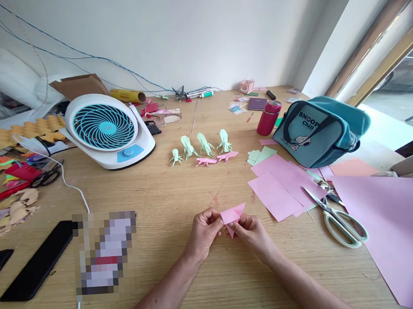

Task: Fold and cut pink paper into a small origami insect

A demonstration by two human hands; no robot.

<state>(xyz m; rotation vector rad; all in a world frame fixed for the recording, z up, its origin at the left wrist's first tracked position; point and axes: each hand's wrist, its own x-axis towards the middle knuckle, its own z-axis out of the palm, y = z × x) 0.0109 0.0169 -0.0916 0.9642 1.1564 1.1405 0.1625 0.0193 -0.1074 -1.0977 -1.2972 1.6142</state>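
Four green paper figures [205, 145] stood in a row on the wooden table [152, 190]; the leftmost was the smallest. The folded pink paper [231, 215] was on the near side of the green paper figures, between the two hands. It had a flat panel at the left, a pointed flap at the upper right and a second point directed downward.

Left hand [205, 234]: thumb and fingers were clamped on the left part of the folded pink paper. Right hand [254, 235]: thumb and fingers were clamped on its lower right part, with the thumb tip against the paper.

Two pink paper figures [207, 161] lay just in front of the green paper figures. Small green paper pieces [265, 154] were to the right of the green paper figures. Cut pink sheets [274, 194] overlapped to their near right. Scissors [340, 223] lay farther out in the same direction, blades apart, handles partly over a large pink sheet [393, 227].

A red bottle [269, 118] stood upright to the far right of the green paper figures, next to a teal bag [310, 134]. A white fan [105, 128] with a blue grille was to their left. A black flat object [40, 260] and a pixelated object [109, 249] lay to their near left.
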